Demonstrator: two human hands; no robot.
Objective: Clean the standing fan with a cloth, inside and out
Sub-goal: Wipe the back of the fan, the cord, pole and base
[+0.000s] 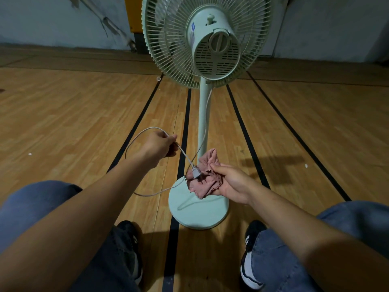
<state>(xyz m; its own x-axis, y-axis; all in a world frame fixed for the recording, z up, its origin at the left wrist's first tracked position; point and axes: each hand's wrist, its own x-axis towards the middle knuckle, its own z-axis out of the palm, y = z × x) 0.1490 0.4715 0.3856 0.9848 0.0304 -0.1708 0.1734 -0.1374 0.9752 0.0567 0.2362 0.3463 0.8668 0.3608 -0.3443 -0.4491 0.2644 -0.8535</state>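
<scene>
A pale green standing fan [203, 114] stands on the wooden floor in front of me, its back turned to me, with the motor housing [214, 45] and rear grille [168, 43] up top and a round base [197, 213] between my feet. My left hand [160, 146] grips the fan's white power cord [134, 138], and the grey plug [196, 173] hangs down from it. My right hand [231, 182] holds a crumpled pink cloth [205, 175] just above the base. The plug lies against the cloth.
Black lines [183, 144] run along the wooden floor [73, 114] toward a grey wall [52, 20]. A yellow panel [134, 15] stands by the wall behind the fan. My knees in jeans and black-and-white shoes [250, 256] flank the base.
</scene>
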